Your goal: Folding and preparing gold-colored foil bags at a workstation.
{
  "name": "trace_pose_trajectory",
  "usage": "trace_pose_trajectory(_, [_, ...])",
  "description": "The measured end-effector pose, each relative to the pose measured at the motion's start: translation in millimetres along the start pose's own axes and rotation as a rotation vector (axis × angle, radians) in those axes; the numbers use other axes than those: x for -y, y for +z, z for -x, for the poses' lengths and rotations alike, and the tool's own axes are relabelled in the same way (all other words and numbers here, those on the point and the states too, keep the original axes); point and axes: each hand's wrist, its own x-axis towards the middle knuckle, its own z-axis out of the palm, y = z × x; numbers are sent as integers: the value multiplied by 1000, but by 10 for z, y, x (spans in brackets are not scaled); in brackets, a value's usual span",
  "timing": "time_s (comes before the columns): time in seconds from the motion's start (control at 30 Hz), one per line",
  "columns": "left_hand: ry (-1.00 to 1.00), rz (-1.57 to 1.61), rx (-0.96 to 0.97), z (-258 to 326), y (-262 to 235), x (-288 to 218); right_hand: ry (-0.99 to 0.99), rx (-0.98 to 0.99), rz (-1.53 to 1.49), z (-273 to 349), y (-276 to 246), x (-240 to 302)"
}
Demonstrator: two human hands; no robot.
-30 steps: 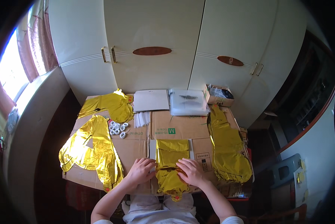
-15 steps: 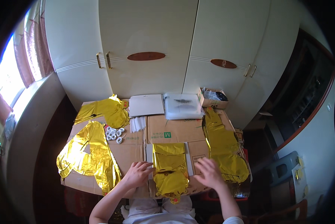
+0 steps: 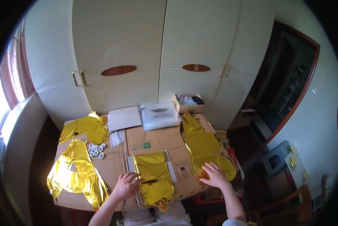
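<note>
A gold foil balloon, flat and folded at the top, lies in front of me on a white sheet. Beside its left edge rests my left hand, palm down, fingers loosely bent and apart, fingertips near the foil. My right hand is at the lower left edge of another flat gold foil balloon on the right. Its thumb and fingers close around that edge, where the foil bunches and reflects orange.
More gold foil balloons lie at the left and far left. Several white ribbon rolls and white strips lie near them. Grey boards, clear plastic bags and a small box stand at the back of the cardboard-covered table.
My right hand has moved right, from beside the folded balloon to the right-hand balloon's edge. The view has turned right; my left hand stays by the folded balloon.
</note>
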Motion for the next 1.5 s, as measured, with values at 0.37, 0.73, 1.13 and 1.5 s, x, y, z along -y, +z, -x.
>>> trace_pose_trajectory(0.37, [-264,-51,-2,103,-185,390,-230,63,-301,-1422,335,655])
trace_pose_trajectory(0.73, [-442,-249,131,-1125,-252,2274,-372,25,-489,-2169,707,1194])
trace_pose_trajectory(1.13, [-268,-285,368,-1922,-2,3192,-315,-174,-510,-1916,680,874])
trace_pose_trajectory(1.5, [-50,-467,384,-1813,-89,3003,-393,-153,-536,-2112,710,1043])
